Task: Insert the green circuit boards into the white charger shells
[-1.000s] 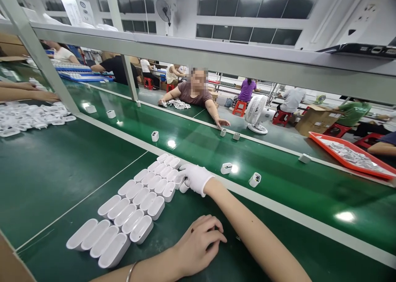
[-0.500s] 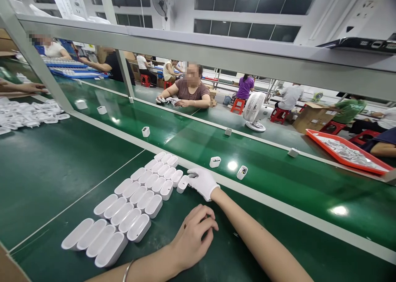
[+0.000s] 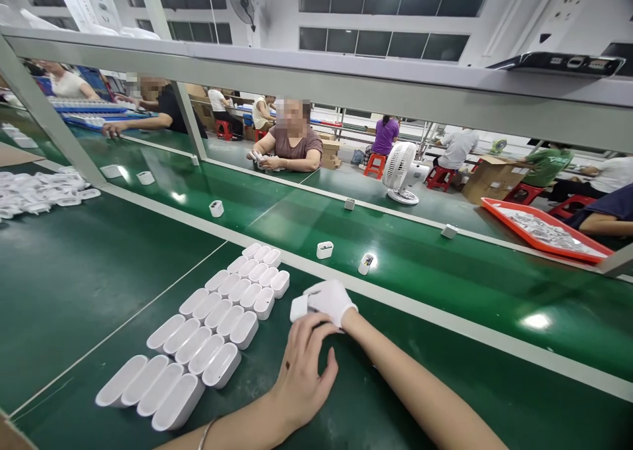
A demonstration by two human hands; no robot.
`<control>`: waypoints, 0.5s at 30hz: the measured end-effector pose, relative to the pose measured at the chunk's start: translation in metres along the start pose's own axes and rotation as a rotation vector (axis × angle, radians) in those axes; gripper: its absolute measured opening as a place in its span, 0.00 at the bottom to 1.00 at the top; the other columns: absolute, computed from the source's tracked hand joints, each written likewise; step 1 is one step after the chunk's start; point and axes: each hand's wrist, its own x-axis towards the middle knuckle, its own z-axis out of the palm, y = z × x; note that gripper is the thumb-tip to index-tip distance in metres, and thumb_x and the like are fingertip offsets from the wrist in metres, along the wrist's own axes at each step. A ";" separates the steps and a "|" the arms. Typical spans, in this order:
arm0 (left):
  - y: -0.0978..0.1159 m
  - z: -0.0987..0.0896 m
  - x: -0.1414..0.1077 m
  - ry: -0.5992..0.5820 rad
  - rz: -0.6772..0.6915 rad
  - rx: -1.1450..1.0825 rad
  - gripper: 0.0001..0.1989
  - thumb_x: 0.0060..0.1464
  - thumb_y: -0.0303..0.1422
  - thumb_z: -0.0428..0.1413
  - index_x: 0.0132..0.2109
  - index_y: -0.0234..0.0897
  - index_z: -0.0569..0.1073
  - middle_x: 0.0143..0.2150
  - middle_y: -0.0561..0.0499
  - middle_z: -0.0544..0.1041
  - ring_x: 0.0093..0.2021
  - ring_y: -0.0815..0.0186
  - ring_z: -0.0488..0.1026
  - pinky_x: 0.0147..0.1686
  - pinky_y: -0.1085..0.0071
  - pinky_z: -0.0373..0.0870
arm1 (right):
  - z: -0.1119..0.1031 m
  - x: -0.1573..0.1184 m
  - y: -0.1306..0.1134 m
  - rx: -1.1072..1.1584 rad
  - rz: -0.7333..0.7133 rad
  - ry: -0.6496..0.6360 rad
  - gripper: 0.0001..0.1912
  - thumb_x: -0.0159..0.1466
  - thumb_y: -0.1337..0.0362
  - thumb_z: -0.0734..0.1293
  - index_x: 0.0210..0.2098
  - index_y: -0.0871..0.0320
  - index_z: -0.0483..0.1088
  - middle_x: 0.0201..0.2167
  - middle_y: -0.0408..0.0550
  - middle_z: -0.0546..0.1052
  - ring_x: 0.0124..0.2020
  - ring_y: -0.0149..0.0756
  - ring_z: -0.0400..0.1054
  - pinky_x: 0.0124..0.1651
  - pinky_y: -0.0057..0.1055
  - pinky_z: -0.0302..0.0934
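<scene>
My right hand, in a white glove, holds a small white case by its right side, just above the green work surface. Bare and with a bracelet at the wrist, my left hand is below it, fingers bent and thumb apart. Its fingertips overlap the lower edge of the case and glove in view; whether they touch is unclear. Nothing shows in its grasp. To the left, rows of white oval open-topped shells stand side by side on the surface.
Beyond a pale rail, a green belt carries scattered white cases. White parts are heaped at left. A person sits opposite, near a white fan and red tray. A shelf beam crosses overhead.
The case in my right hand has come away from the rows, turning a smooth side to view. My left hand has risen towards it, its thumb spreading. Cases on the belt appear farther left.
</scene>
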 end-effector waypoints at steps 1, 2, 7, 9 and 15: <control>-0.001 0.001 0.000 0.010 -0.052 0.042 0.18 0.54 0.20 0.47 0.51 0.40 0.62 0.51 0.43 0.67 0.52 0.56 0.66 0.50 0.54 0.66 | -0.003 -0.009 0.005 0.006 0.010 0.008 0.08 0.64 0.65 0.64 0.41 0.61 0.73 0.39 0.48 0.76 0.39 0.37 0.71 0.40 0.33 0.67; -0.003 0.002 -0.001 0.004 -0.111 0.074 0.21 0.55 0.22 0.48 0.55 0.41 0.60 0.56 0.41 0.64 0.56 0.54 0.63 0.53 0.50 0.64 | -0.006 -0.021 0.011 0.013 0.020 0.019 0.08 0.62 0.67 0.63 0.37 0.60 0.74 0.36 0.47 0.77 0.37 0.37 0.71 0.37 0.31 0.67; -0.012 0.012 -0.009 -0.366 -0.208 -0.130 0.32 0.55 0.21 0.46 0.65 0.47 0.52 0.63 0.44 0.61 0.63 0.56 0.60 0.57 0.54 0.64 | -0.028 -0.096 0.049 0.103 0.078 0.152 0.11 0.56 0.70 0.60 0.25 0.60 0.74 0.23 0.44 0.75 0.27 0.34 0.70 0.29 0.26 0.64; -0.011 0.015 -0.012 -0.472 -0.247 -0.240 0.28 0.56 0.24 0.49 0.62 0.48 0.58 0.62 0.46 0.65 0.61 0.57 0.64 0.56 0.58 0.66 | -0.041 -0.124 0.067 0.107 0.094 0.233 0.11 0.57 0.66 0.60 0.28 0.59 0.75 0.27 0.45 0.76 0.27 0.34 0.70 0.29 0.27 0.65; -0.007 0.015 -0.009 -0.493 -0.365 -0.296 0.22 0.51 0.29 0.57 0.54 0.46 0.67 0.57 0.46 0.70 0.58 0.55 0.67 0.53 0.56 0.69 | -0.050 -0.172 0.125 -0.395 0.051 0.442 0.20 0.55 0.61 0.68 0.48 0.48 0.73 0.48 0.50 0.72 0.48 0.47 0.68 0.49 0.43 0.65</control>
